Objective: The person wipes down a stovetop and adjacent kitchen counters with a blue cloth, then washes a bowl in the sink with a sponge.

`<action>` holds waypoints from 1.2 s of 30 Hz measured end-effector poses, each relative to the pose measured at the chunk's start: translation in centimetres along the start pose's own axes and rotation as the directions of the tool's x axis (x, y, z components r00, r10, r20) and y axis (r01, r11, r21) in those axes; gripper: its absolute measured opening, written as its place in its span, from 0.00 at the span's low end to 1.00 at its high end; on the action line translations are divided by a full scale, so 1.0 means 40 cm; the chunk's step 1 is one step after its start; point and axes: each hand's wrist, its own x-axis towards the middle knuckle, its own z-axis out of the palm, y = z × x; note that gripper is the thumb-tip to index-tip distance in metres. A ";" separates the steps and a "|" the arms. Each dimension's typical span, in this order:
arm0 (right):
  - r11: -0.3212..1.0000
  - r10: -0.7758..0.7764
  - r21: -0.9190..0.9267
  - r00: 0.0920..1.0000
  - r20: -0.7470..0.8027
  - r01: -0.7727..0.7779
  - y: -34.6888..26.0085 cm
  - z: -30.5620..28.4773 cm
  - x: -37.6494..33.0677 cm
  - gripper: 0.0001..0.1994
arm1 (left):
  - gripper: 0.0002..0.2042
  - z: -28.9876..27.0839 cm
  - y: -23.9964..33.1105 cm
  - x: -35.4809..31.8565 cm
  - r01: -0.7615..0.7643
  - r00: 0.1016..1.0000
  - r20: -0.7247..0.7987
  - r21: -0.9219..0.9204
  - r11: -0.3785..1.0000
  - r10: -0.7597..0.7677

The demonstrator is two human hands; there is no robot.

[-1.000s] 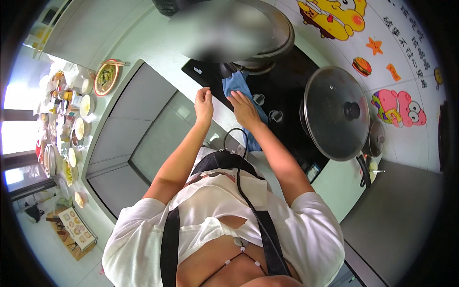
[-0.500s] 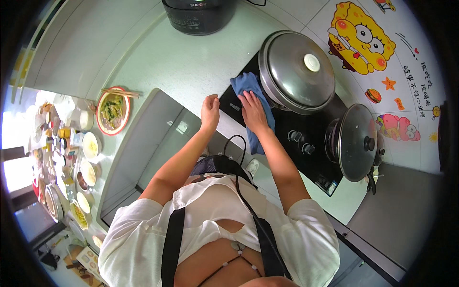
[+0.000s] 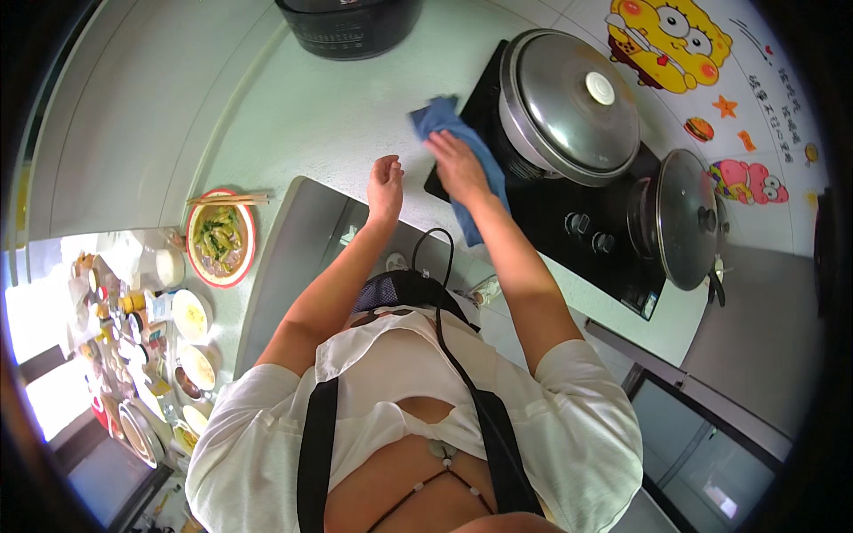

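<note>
My right hand presses a blue cloth down, its fingers together and slightly blurred. The cloth spans the left edge of the black gas stove and the pale countertop, with one end hanging past the front edge. Just left of it, my left hand hovers near the counter edge, fingers curled in and nothing visible in them. Right of the cloth, a large steel pot with a domed lid and white knob stands on the stove. A pan with a dark-knobbed glass lid sits farther right.
A black rice cooker stands at the back. On the left counter are a red-rimmed bowl of greens with chopsticks across it, and several pale bowls among bottles. A black cable hangs before me. Cartoon stickers cover the wall.
My right hand has slid the cloth slightly left and away from me, partly off the stove onto the counter. My left hand stays curled beside it. The view has shifted too.
</note>
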 end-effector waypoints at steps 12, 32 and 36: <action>0.953 0.299 -0.021 0.949 -0.101 -0.303 -0.019 -0.104 -0.215 0.26 | 0.12 0.112 -0.012 -0.044 -0.117 0.991 0.083 0.106 0.987 0.109; 0.989 0.150 0.024 0.987 -0.063 -0.149 0.007 -0.147 -0.211 0.18 | 0.10 0.162 -0.023 -0.076 -0.086 0.996 -0.009 0.038 0.996 0.086; 0.980 0.197 0.010 0.972 -0.128 -0.197 0.033 -0.071 -0.083 0.19 | 0.10 0.138 0.004 -0.072 -0.096 0.995 -0.024 0.104 0.990 0.099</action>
